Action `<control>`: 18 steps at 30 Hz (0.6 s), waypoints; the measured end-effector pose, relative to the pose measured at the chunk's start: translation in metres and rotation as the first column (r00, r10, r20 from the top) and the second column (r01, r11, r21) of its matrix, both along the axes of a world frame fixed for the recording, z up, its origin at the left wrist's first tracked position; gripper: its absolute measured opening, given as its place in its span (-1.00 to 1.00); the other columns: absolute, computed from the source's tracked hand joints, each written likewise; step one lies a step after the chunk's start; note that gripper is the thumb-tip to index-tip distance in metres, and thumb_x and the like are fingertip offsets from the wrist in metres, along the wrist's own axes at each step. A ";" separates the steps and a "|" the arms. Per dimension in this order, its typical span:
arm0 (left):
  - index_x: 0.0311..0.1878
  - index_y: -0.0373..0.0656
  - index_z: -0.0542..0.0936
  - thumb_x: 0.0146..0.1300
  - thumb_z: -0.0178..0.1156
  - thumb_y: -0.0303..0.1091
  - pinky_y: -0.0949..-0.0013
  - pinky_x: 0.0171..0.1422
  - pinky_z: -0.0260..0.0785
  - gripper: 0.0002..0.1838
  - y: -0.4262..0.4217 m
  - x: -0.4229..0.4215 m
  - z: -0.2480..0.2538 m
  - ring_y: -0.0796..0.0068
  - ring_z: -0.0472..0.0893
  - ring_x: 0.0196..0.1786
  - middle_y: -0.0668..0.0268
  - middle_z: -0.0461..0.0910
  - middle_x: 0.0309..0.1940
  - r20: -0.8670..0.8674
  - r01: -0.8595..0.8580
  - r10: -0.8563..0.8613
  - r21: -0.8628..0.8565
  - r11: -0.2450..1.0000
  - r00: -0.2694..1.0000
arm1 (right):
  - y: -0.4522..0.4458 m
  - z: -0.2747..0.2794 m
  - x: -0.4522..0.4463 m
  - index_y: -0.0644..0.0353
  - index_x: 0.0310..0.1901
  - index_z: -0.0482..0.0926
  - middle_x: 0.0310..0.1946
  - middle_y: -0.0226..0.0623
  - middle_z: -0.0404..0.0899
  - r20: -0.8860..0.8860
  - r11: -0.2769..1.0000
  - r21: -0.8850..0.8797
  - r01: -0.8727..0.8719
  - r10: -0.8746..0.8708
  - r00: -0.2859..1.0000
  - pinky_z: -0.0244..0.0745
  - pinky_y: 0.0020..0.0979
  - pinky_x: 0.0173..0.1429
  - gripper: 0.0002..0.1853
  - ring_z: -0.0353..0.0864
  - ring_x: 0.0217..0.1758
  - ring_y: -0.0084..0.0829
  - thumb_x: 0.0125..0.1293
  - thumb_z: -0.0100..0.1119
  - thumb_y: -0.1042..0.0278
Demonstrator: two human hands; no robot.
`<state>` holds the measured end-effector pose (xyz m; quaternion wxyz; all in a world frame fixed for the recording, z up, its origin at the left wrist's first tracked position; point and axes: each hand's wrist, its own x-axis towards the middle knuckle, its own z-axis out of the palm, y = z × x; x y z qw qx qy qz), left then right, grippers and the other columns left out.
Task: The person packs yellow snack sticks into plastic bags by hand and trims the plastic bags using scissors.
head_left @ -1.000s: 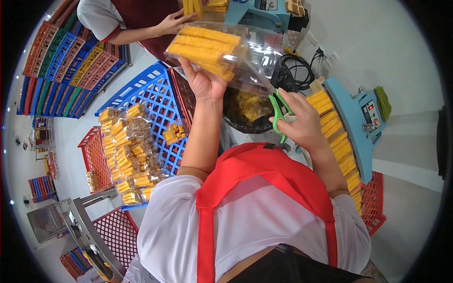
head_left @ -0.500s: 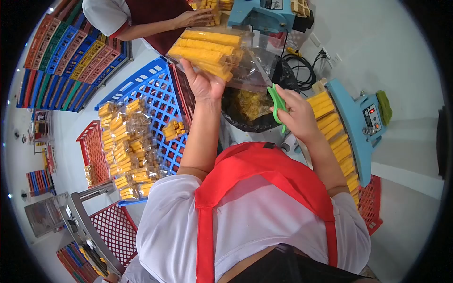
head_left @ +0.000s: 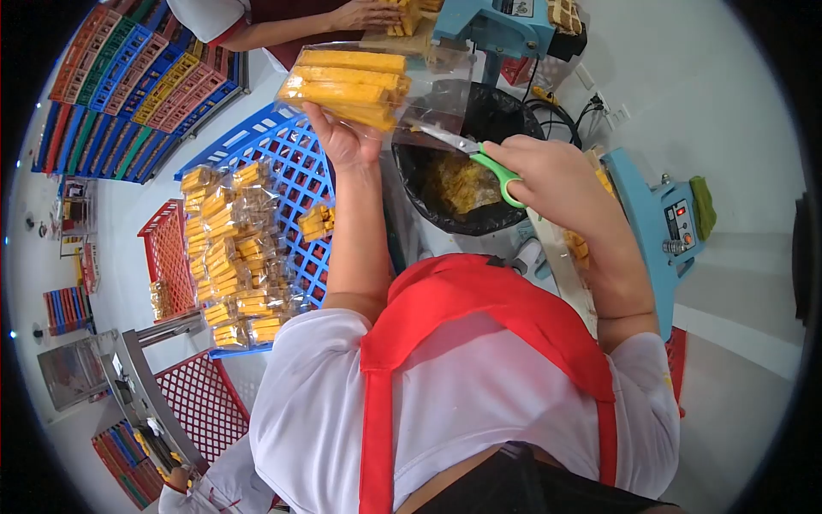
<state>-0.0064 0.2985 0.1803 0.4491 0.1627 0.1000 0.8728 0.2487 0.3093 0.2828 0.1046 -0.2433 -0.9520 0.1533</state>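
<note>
My left hand (head_left: pixel 349 144) grips a clear plastic bag (head_left: pixel 347 90) of long yellow sticks from beneath, holding it up in front of me. In my right hand (head_left: pixel 548 180) are green-handled scissors (head_left: pixel 498 171), their blades pointing left at the lower edge of the bag's loose plastic end. Whether the blades have plastic between them, I cannot make out. Below the scissors stands a bin with a black liner (head_left: pixel 411 193), with yellowish scraps and clear plastic inside.
A blue crate (head_left: pixel 295 141) at left carries several packed bags (head_left: pixel 227 257). One light-blue machine (head_left: pixel 655 231) stands at right, another (head_left: pixel 497 26) at the top beside a co-worker's hand (head_left: pixel 366 14). Stacked crates (head_left: pixel 141 77) line the upper left, and cables (head_left: pixel 561 111) hang by the wall.
The bag and my left hand have shifted slightly left. My right hand has turned, so the scissors now point left toward the bag instead of upward. My right forearm covers more yellow sticks.
</note>
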 end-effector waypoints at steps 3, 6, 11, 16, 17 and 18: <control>0.16 -0.01 0.28 0.10 0.07 0.08 0.14 0.26 0.10 -0.40 0.002 -0.004 0.001 0.32 0.29 0.18 0.36 0.30 0.15 -0.015 0.004 -0.004 0.061 0.998 1.000 | 0.008 0.006 -0.007 0.19 -0.17 0.48 -0.44 -0.29 0.45 0.179 0.969 0.245 -0.036 -0.009 0.984 0.33 -0.31 -0.36 -0.67 0.48 -0.39 -0.25 -0.07 0.04 0.49; 0.16 -0.02 0.27 0.10 0.07 0.08 0.14 0.26 0.11 -0.40 0.003 -0.006 0.004 0.31 0.29 0.18 0.35 0.29 0.15 -0.038 -0.079 0.080 0.034 0.996 0.996 | 0.012 0.024 -0.007 0.20 -0.22 0.49 -0.51 -0.30 0.42 0.115 0.937 0.347 -0.043 0.003 0.993 0.31 -0.31 -0.39 -0.71 0.46 -0.43 -0.26 -0.08 0.03 0.51; 0.15 -0.04 0.27 0.12 0.05 0.06 0.13 0.27 0.11 -0.41 0.006 -0.008 -0.004 0.30 0.29 0.18 0.34 0.31 0.14 -0.075 -0.075 0.079 0.051 0.996 0.994 | 0.020 0.007 -0.029 0.23 -0.29 0.49 -0.53 -0.26 0.42 0.162 0.924 0.341 -0.171 0.122 0.979 0.33 -0.32 -0.39 -0.77 0.48 -0.42 -0.25 -0.07 0.02 0.52; 0.15 -0.04 0.28 0.11 0.06 0.06 0.14 0.26 0.12 -0.41 0.006 -0.011 -0.005 0.31 0.31 0.17 0.33 0.32 0.12 -0.085 -0.159 0.160 0.019 0.987 0.983 | 0.024 0.008 -0.010 0.26 -0.33 0.49 -0.54 -0.23 0.43 0.304 0.925 0.355 -0.134 0.021 0.952 0.34 -0.31 -0.40 -0.81 0.49 -0.44 -0.25 -0.05 -0.01 0.53; 0.15 -0.04 0.28 0.11 0.07 0.06 0.15 0.26 0.12 -0.41 0.006 -0.011 -0.005 0.31 0.31 0.16 0.32 0.33 0.12 -0.078 -0.183 0.183 0.005 0.983 0.980 | 0.024 0.010 -0.005 0.26 -0.33 0.49 -0.54 -0.23 0.43 0.281 0.915 0.388 -0.108 -0.006 0.960 0.35 -0.31 -0.41 -0.80 0.49 -0.44 -0.24 -0.06 0.00 0.54; 0.15 -0.04 0.28 0.11 0.07 0.06 0.15 0.26 0.12 -0.41 0.006 -0.011 -0.004 0.31 0.31 0.16 0.32 0.33 0.12 -0.076 -0.180 0.180 0.006 0.984 0.981 | 0.023 0.013 -0.002 0.26 -0.32 0.48 -0.54 -0.23 0.43 0.257 0.904 0.420 -0.080 -0.034 0.966 0.35 -0.30 -0.41 -0.80 0.49 -0.45 -0.23 -0.07 0.01 0.54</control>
